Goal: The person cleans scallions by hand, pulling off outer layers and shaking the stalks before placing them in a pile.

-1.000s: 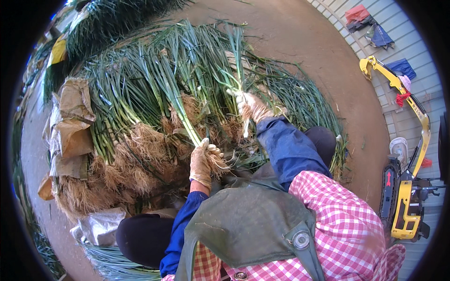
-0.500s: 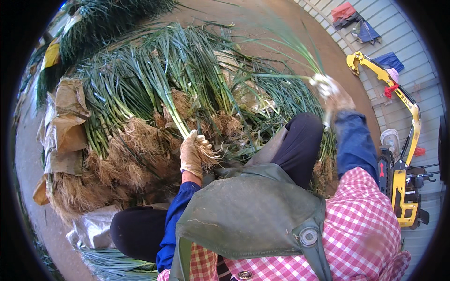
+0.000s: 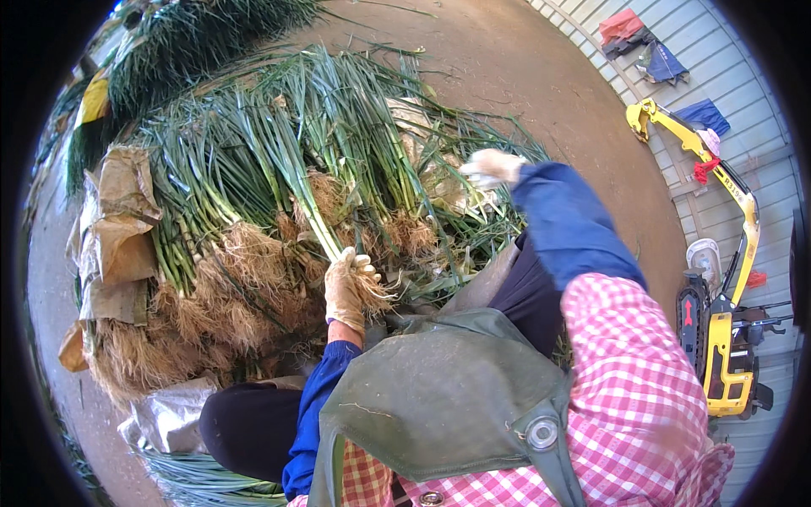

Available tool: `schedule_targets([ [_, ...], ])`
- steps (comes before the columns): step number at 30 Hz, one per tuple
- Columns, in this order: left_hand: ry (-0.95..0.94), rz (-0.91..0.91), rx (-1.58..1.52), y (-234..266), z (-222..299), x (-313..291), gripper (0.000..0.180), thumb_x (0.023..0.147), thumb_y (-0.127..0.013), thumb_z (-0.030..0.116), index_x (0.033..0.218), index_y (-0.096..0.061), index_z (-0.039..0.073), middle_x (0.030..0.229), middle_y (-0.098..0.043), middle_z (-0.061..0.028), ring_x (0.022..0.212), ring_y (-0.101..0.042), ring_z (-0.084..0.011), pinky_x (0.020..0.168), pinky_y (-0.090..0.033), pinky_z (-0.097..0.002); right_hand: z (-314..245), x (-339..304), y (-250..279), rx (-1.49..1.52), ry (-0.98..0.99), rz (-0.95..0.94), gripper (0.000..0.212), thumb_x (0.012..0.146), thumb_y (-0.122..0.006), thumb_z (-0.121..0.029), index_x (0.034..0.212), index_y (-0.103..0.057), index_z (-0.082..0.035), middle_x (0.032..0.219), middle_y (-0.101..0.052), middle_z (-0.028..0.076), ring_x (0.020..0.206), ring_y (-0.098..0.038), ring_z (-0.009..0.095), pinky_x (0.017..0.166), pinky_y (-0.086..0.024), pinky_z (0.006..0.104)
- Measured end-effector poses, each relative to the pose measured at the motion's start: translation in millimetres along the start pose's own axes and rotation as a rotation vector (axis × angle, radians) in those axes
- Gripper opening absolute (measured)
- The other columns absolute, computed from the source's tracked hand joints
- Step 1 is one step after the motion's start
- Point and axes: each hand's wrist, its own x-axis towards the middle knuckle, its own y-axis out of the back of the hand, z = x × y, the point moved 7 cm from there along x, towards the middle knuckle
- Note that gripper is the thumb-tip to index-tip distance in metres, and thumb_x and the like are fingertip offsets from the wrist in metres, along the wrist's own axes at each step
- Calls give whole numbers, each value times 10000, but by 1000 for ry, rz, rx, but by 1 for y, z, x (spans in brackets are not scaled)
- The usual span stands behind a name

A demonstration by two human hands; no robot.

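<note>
Held stalks [image 3: 321, 232] looked smooth with a slight sheen, the roots [image 3: 253, 262] dry, matt and stringy, and the left glove [image 3: 345, 291] matt, grubby cloth. Green bib [image 3: 448, 393] looked rubbery, scuffed and faintly glossy with a metal-looking fastener [image 3: 541, 433], over matt checked cloth [image 3: 625, 355] and smoother blue cloth sleeves [image 3: 574, 220]. Far left, crinkled papery brown wrapping [image 3: 128, 182]; near left, shiny plastic-looking sheet [image 3: 176, 414]; right, smooth painted-metal excavator [image 3: 720, 325], ribbed metal-looking panelling [image 3: 731, 80] beyond; ground [image 3: 507, 76] was matt.
</note>
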Motion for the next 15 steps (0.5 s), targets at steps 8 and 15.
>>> schedule_targets([
  [8, -19, 90, -20, 32, 15, 0, 148, 880, -590, 175, 832, -495, 72, 678, -557, -63, 516, -541, -176, 465, -500, -339, 22, 148, -130, -1121, -86, 1397, 847, 852, -577, -199, 1455, -2, -45, 1234, -502, 193, 1068, -547, 355, 950, -398, 487],
  [15, 14, 128, 36, 22, 17, 1, 130, 887, -585, 173, 832, -505, 87, 697, -558, -48, 543, -534, -156, 495, -492, -332, 10, 124, -63, -319, -30, 1471, 391, 928, -434, -387, 1045, -616, -61, 968, -621, 72, 778, -610, 212, 666, -481, 333],
])
